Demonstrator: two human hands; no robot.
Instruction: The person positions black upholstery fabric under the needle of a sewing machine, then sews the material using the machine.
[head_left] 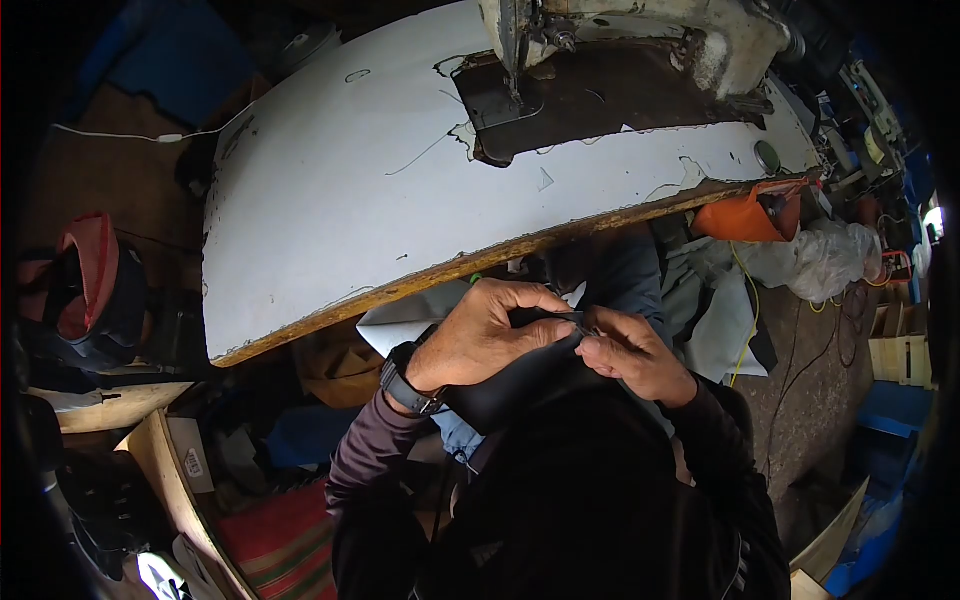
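Note:
Over my lap, just in front of the table edge, I hold a piece of smooth black material point(515, 385), perhaps leather or vinyl. My left hand point(485, 335), with a dark watch on the wrist, pinches its upper edge between thumb and forefinger. Close beside it, the fingers of my right hand point(632, 355) are closed on the same edge. The fingertips of both hands nearly meet, and any small thing between them is hidden. The black piece hangs down below my left hand against my dark clothing.
A sewing machine point(655, 25) stands on the white table point(330, 200), whose worn front edge lies beyond my hands. An orange pouch point(748, 215) hangs at that edge on the right. A red and dark bag point(90, 290) is at the left. Cords lie on the floor.

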